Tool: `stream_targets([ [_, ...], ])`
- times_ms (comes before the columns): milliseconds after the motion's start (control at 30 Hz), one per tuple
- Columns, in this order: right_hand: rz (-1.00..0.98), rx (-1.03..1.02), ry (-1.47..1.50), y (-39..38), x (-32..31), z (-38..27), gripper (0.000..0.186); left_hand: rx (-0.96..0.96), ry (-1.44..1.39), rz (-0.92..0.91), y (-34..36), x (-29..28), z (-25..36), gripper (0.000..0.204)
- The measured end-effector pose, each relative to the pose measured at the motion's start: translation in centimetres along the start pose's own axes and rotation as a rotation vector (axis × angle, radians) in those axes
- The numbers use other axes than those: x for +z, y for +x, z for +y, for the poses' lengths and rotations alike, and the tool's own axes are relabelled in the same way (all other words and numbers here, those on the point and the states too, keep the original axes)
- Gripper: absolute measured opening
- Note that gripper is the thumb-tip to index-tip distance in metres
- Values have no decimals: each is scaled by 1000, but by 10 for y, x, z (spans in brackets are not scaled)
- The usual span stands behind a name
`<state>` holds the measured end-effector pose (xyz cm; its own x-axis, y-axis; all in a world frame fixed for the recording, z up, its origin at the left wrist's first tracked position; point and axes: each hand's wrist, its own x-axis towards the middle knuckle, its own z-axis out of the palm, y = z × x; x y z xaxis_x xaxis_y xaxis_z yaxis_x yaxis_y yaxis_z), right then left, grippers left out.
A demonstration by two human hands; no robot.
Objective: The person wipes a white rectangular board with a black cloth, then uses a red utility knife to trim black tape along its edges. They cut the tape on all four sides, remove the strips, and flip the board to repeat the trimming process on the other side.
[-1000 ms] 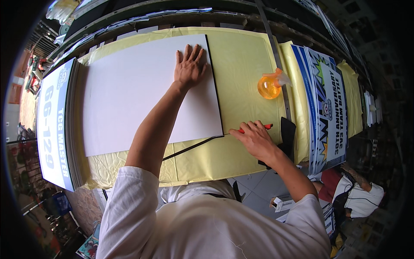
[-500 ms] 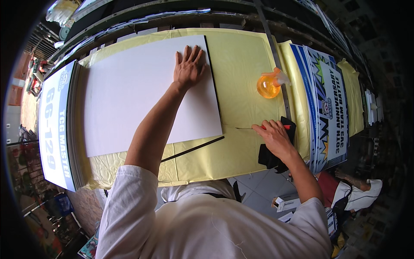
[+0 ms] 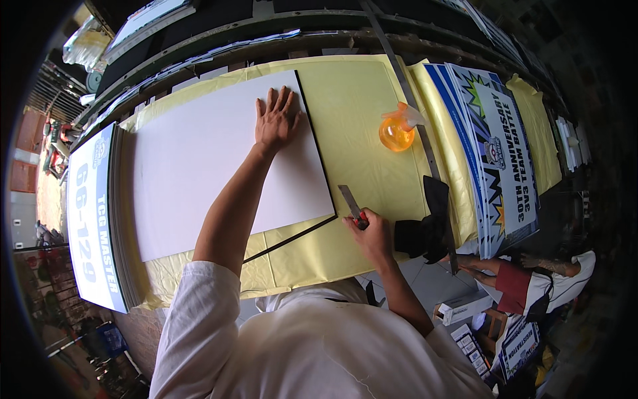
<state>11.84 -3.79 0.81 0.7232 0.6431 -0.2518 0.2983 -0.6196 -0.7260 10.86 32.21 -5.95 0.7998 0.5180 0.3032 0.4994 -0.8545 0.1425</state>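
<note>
A large white board (image 3: 199, 159) with a dark edge lies on yellow sheeting over the table. My left hand (image 3: 276, 122) rests flat on it near its far right corner, fingers spread. Just right of the board's near right corner, my right hand (image 3: 369, 234) is closed around a red-handled utility knife (image 3: 359, 219). Its broad blade is out, pointing away from me and a little left, apart from the board. A thin black strip (image 3: 290, 238) lies at a slant along the board's near edge.
An orange spray bottle (image 3: 397, 135) stands right of the board, and a black cloth (image 3: 425, 226) hangs near the table edge. Printed signs are stacked on the left (image 3: 93, 219) and right (image 3: 495, 156). Another person (image 3: 518, 282) is at the lower right.
My right hand has moved left, from beside the black cloth toward the board's near right corner, and the knife's blade now points away from me. My left hand stays on the board.
</note>
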Motion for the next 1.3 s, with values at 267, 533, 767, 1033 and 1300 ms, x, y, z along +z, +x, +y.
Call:
stream_targets([
  [267,119,-161,-79,-2,25,-12,30,1,18,-1,2,7,-4,65],
  [533,112,-212,-191,5,28,-7,20,1,17,-3,3,5,-4,66],
  [767,165,-320,-290,20,-2,-42,17,-13,22,-35,1,-1,1,66],
  [1033,339,-543,-335,85,-45,-114,14,-19,-6,-26,2,-4,4,66],
  [1300,553,-708,-245,119,-90,-205,13,-30,-49,-17,-2,-12,5,66],
])
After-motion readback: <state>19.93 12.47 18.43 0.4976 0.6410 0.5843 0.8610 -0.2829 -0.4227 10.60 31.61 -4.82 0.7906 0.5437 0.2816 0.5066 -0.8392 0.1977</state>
